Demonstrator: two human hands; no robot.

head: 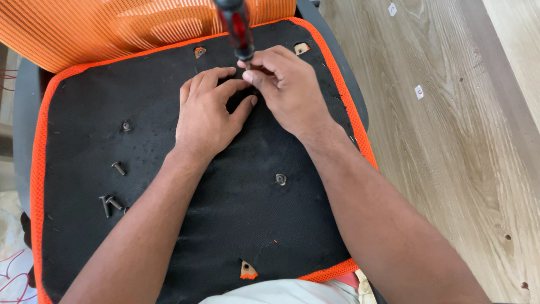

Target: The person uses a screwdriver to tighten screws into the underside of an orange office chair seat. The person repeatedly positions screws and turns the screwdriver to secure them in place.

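Hiding screwdriver point(238, 29) tip: right hand point(288, 90), left hand point(208, 115); handle cropped.

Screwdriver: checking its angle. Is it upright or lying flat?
Upright: the screwdriver handle rises above the right hand, tip hidden between both hands.

Home-like room; pale wood-plank floor point(450, 141), upturned office chair seat point(84, 141), loose bolts point(112, 200)

- Black fabric seat underside point(169, 247), orange-edged, resting flat.
- Loose dark bolts point(110, 204) at left, one more point(118, 168) just above.
- Washer point(280, 179) near centre.
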